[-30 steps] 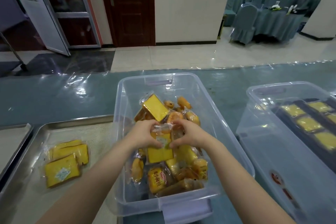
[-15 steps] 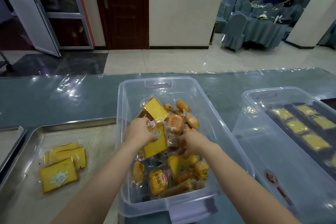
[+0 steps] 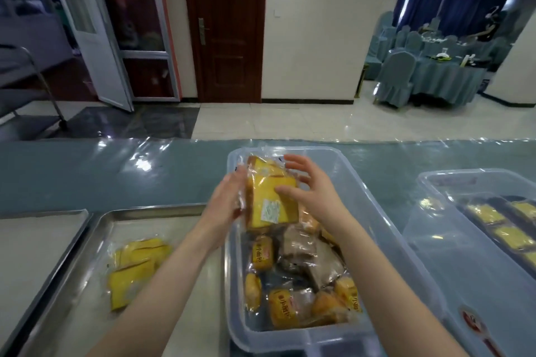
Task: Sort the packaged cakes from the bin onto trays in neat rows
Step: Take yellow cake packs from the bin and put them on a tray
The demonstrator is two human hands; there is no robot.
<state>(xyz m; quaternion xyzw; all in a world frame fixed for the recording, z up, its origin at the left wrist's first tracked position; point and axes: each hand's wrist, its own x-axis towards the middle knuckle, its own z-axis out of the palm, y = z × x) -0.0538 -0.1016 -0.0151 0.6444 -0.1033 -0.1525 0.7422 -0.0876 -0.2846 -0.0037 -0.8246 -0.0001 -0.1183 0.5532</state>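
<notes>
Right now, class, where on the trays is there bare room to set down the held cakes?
The steel tray is bare along its far rim and right side, beyond the yellow packs. The far-left tray shows bare too. The bin is crowded.

Two bare forearms (image 3: 179, 264), bare left hand (image 3: 227, 200), bare right hand (image 3: 311, 188)

The cake packet (image 3: 266, 188) I'm holding covers my left hand's (image 3: 224, 201) fingertips. Its label (image 3: 269, 209) is too blurred to read. The right bin (image 3: 441, 255) and far-left tray (image 3: 34, 240) run off the edge of view.
</notes>
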